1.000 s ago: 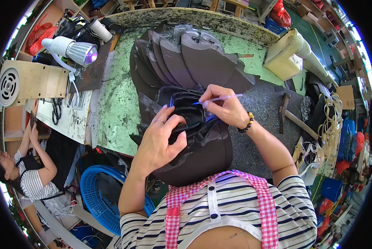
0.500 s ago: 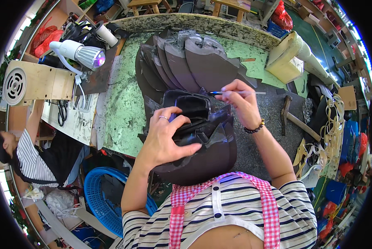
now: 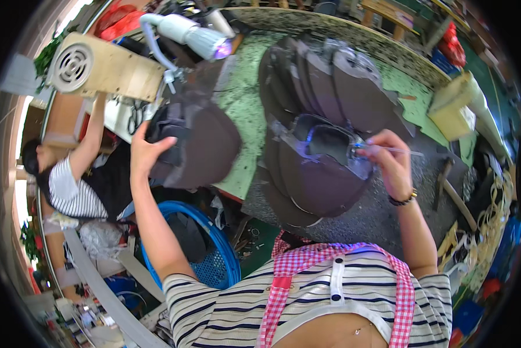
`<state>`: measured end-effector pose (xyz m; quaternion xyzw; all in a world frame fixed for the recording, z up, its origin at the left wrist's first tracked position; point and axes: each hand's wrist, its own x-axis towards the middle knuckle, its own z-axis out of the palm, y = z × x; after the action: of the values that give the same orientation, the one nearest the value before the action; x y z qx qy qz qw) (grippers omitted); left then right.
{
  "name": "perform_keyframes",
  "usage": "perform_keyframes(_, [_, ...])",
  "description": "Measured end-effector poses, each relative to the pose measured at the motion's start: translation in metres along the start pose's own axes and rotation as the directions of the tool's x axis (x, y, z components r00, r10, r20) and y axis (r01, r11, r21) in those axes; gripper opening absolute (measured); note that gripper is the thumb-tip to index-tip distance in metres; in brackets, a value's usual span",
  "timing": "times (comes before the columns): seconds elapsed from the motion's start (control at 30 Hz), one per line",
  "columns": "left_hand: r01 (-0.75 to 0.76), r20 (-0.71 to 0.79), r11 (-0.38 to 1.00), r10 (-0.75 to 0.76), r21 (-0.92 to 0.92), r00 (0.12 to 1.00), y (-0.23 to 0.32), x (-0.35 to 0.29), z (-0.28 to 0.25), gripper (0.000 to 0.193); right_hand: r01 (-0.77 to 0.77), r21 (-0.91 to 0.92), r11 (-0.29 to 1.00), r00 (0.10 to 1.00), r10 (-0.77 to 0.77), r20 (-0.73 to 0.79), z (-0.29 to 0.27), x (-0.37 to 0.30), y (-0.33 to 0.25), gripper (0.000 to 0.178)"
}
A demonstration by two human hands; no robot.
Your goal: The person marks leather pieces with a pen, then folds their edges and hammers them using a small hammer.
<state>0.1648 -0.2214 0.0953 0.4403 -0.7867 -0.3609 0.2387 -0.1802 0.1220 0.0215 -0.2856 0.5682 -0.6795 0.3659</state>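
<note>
My left hand is out at the left, thumb and fingers closed on a dark, rounded sheet-like piece with folded parts at its upper edge. The piece hangs over the bench's left side. My right hand pinches a thin, clear pen-like stick over the black looped part of another dark piece. That piece lies on top of similar ones in the middle of the bench. Whether the stick's tip touches it is hidden by my fingers and blur. Behind it fans out a stack of dark rounded panels.
A hammer lies to the right, near tangled pale strips. At the back right is a cream container. A lamp and wooden box stand at the left, above a blue basket and a co-worker.
My left hand has carried the dark piece from the middle out to the left, uncovering another below. My right hand still pinches the stick. The whole view has shifted and turned.
</note>
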Motion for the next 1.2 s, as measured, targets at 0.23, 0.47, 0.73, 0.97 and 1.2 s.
perform_keyframes(0.23, [-0.401,-0.193,0.795,0.528,0.455,0.827,0.046,0.000,0.110,0.048,0.211,-0.478,0.853,0.975,-0.221,0.036,0.035,-0.012,0.029,0.011])
perform_keyframes(0.47, [-0.640,0.370,0.765,0.575,0.074,0.730,0.092,-0.044,0.226,0.072,0.034,-0.384,0.923,0.995,0.005,0.099,0.027,0.001,0.029,0.005])
perform_keyframes(0.73, [-0.739,0.360,0.644,0.749,-0.196,0.557,0.071,-0.080,0.219,0.039,0.101,-0.322,0.941,0.994,-0.086,0.062,0.013,-0.012,0.017,0.007])
perform_keyframes(0.97, [-0.569,0.479,0.816,0.543,-0.106,0.690,0.091,-0.060,0.224,0.037,0.026,-0.236,0.971,1.000,-0.023,0.015,0.015,-0.006,0.028,0.006])
perform_keyframes(1.2, [-0.409,0.428,0.878,0.478,-0.248,0.767,0.096,-0.085,0.195,0.038,0.090,-0.343,0.935,0.996,-0.079,0.047,0.028,0.005,0.010,0.008])
